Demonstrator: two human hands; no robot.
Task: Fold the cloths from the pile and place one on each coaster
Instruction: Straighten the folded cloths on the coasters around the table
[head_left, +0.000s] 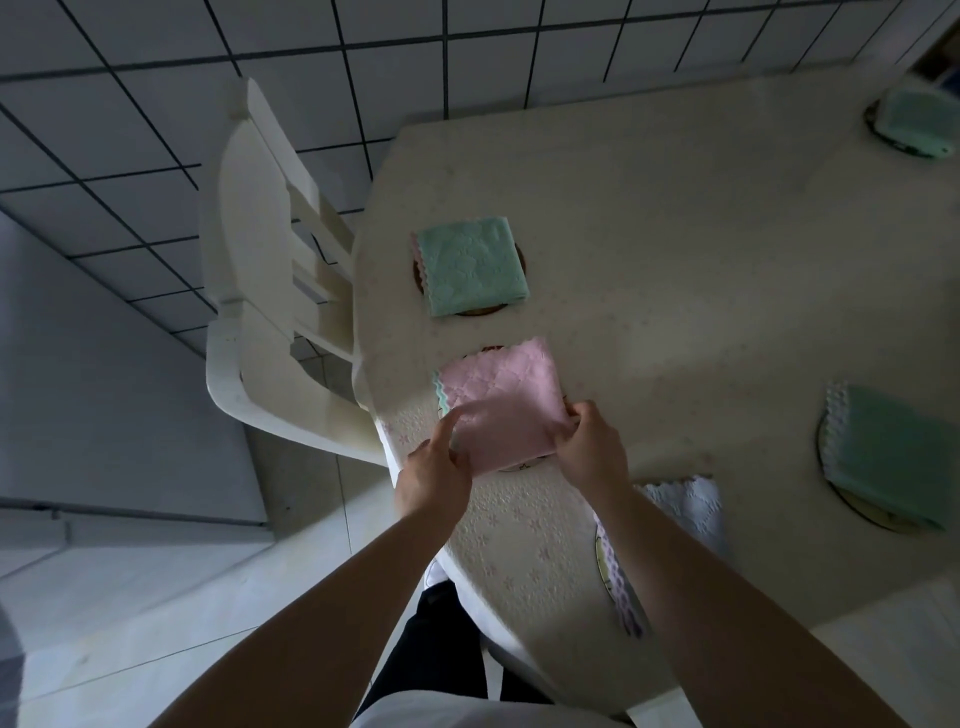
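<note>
Cloths already sit folded on several coasters: a green one (471, 266) on the brown coaster (514, 265) near the chair (270, 270), another green one (883, 457) at the right edge, a third (911, 124) in the far corner, and a white one (685, 506) half hidden under the right forearm, so I judge the job nearly finished, with no pile in sight. The folded pink cloth (506, 402) lies over a coaster (519, 465) near the table (675, 249) edge, and both hands are on it. The left hand (434, 475) pinches its near-left corner with the forefinger stretched along the fold, while the right hand (589, 447) curls its fingers round the near-right corner, arms reaching forward side by side.
</note>
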